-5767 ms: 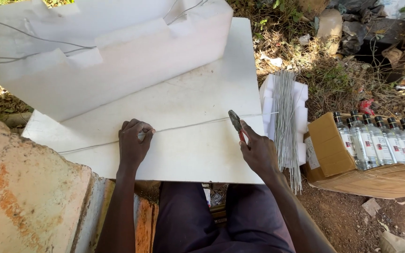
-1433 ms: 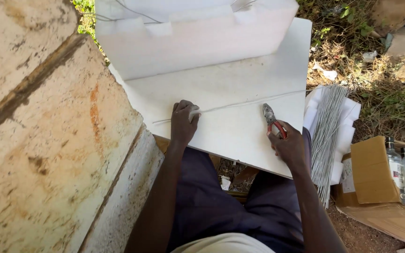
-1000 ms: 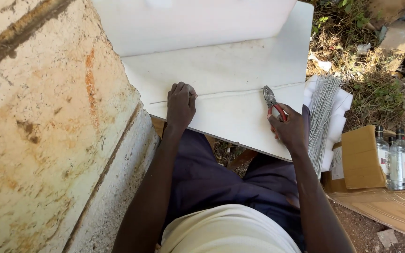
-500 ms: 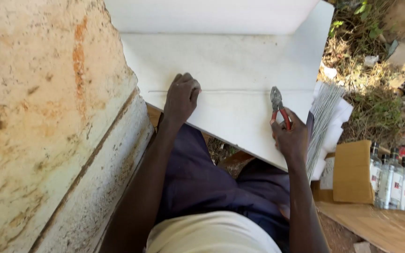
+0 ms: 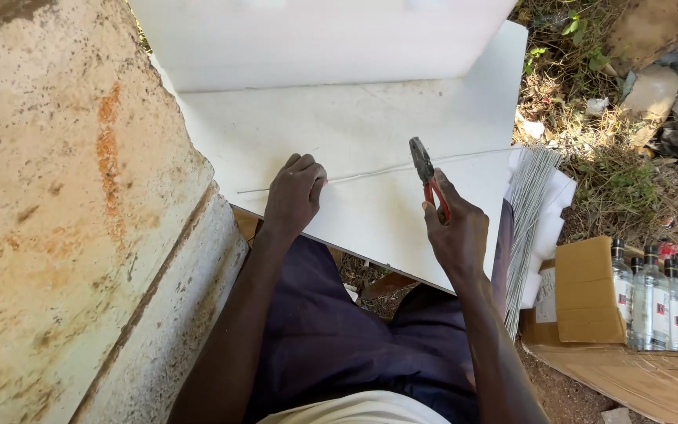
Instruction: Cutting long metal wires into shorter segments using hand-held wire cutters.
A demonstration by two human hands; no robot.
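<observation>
Outdoors, on bare dirt strewn with dry grass and litter, a person sits beside a weathered concrete wall (image 5: 64, 212) with a white board (image 5: 370, 133) resting across the lap. Behind the board stands a large white foam block (image 5: 315, 39).

A thin, pale wire (image 5: 370, 170) lies across the board from left to right, nearly straight. The left hand (image 5: 293, 196) is curled palm down, its fingertips pressing the wire flat against the board near the wire's left end. The right hand (image 5: 457, 232) is closed around the red handles of a pair of pliers (image 5: 425, 171), held upright with the dark nose at the wire. Whether the nose actually bites the wire cannot be told from this view.

To the right, a bundle of cut wire lengths (image 5: 523, 228) lies on a white foam pad, just beside the board's edge. Farther right, an open cardboard box (image 5: 586, 290) holds a row of clear glass bottles (image 5: 661, 302).

Risks, as a judgement: the wire is springy, so if the left fingertips ease off, it could whip sideways or roll out of line. A cut end may flick away into the grass. The board rests only on the knees, so a hard squeeze could tip it. The pliers' nose sits near the left fingers' line of wire, so a slip could pinch skin.
</observation>
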